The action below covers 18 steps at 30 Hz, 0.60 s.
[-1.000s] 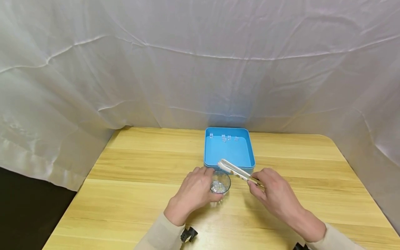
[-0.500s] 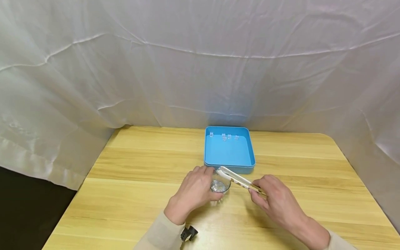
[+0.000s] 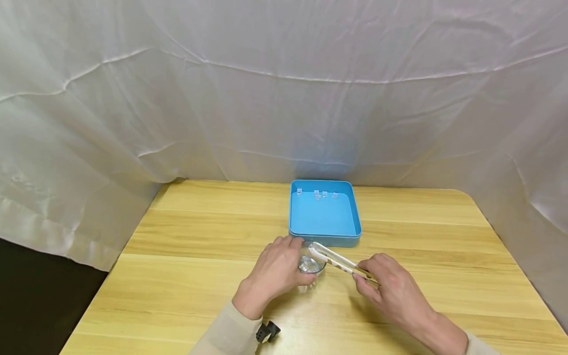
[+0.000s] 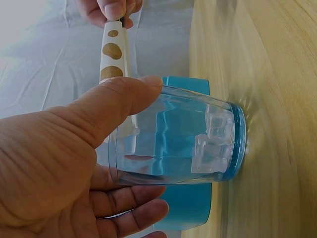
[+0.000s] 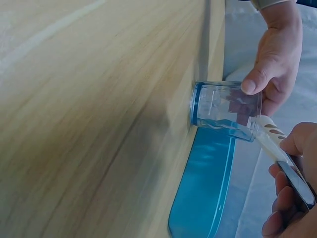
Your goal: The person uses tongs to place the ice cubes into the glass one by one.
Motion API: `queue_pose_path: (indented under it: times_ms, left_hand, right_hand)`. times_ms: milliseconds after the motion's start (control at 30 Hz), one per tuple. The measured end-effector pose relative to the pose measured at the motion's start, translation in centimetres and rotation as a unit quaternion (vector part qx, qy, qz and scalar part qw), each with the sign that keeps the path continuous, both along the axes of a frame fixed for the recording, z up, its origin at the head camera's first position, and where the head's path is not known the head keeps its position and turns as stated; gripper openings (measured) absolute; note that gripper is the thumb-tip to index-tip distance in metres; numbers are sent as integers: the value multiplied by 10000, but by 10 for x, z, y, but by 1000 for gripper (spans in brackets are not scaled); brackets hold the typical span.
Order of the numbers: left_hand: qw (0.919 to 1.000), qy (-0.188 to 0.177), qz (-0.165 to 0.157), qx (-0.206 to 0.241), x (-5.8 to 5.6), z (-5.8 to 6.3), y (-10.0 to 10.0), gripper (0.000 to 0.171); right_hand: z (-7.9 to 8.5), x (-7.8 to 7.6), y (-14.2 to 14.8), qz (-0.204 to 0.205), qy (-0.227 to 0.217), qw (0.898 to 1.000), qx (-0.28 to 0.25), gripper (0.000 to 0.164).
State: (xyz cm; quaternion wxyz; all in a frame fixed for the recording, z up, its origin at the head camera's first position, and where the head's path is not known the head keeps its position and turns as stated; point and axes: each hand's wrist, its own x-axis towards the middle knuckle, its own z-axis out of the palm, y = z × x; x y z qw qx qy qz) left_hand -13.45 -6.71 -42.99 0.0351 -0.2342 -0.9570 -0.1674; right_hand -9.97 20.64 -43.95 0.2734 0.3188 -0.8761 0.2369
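Observation:
A clear drinking glass (image 4: 183, 134) with a bluish base stands upright on the table. My left hand (image 3: 275, 266) grips it, thumb on one side and fingers on the other. Several clear ice-like cubes (image 4: 213, 151) lie at its bottom. My right hand (image 3: 395, 288) holds white tongs (image 3: 339, 261) with brown spots. In both wrist views the tong tips reach into the glass's mouth; I cannot tell whether a cube is between them. Just behind the glass sits a shallow blue box (image 3: 324, 219), with several more clear cubes (image 3: 317, 196) along its far side.
The wooden table (image 3: 199, 286) ends at the back against a pale hanging curtain (image 3: 248, 113), which also runs along both sides. A black camera mount (image 3: 267, 332) sits at the left wrist. Past the table's left edge is a dark area (image 3: 40, 296).
The tongs have come down and toward me from over the box's front edge to the mouth of the glass, the right hand lowering with them. The left hand and glass have stayed put.

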Motion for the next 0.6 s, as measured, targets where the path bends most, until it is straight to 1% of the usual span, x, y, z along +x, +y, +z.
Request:
queue_pose_path:
  times_ms: [367,600]
  left_hand:
    - [10000,-38,-14,18,0,1,0,62]
    - [10000,-37,-21,6,0,0,-1,62]
  right_hand:
    - [0,0,1,-68,-57,9999,46,30]
    - [-1,0,1,-36,-9,10000,32,33]
